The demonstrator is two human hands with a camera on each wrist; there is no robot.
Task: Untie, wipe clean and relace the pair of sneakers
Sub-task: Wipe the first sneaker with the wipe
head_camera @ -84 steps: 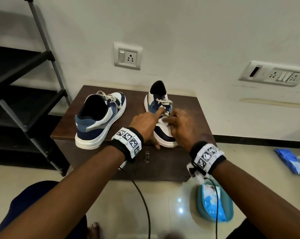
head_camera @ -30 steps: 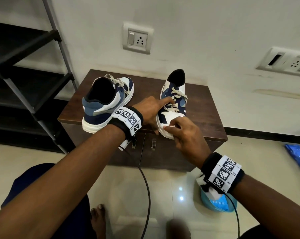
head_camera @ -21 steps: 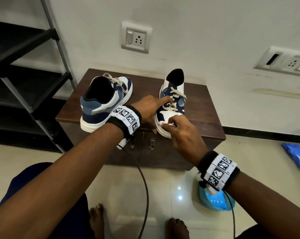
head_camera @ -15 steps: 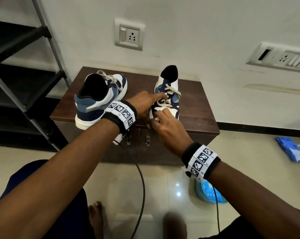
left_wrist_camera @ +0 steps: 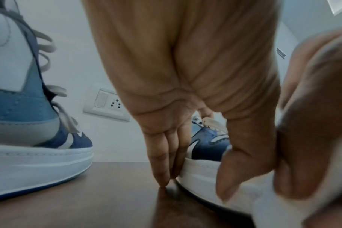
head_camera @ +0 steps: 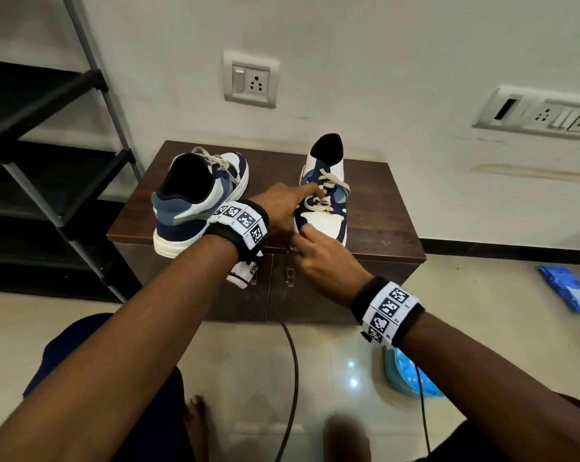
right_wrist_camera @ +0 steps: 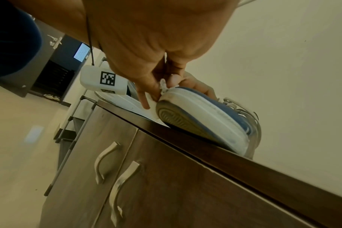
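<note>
Right now I have my left hand steadying the navy-and-white lace-up sneaker on the right of the brown wooden cabinet top, index finger out over its laces. My right hand pinches a small white wipe against its near toe.

Right hand at top centre pinches a white cloth against a sneaker's toe, overhanging a wooden cabinet.

No readable words or numbers; only black-and-white square code markers on both wristbands.
</note>
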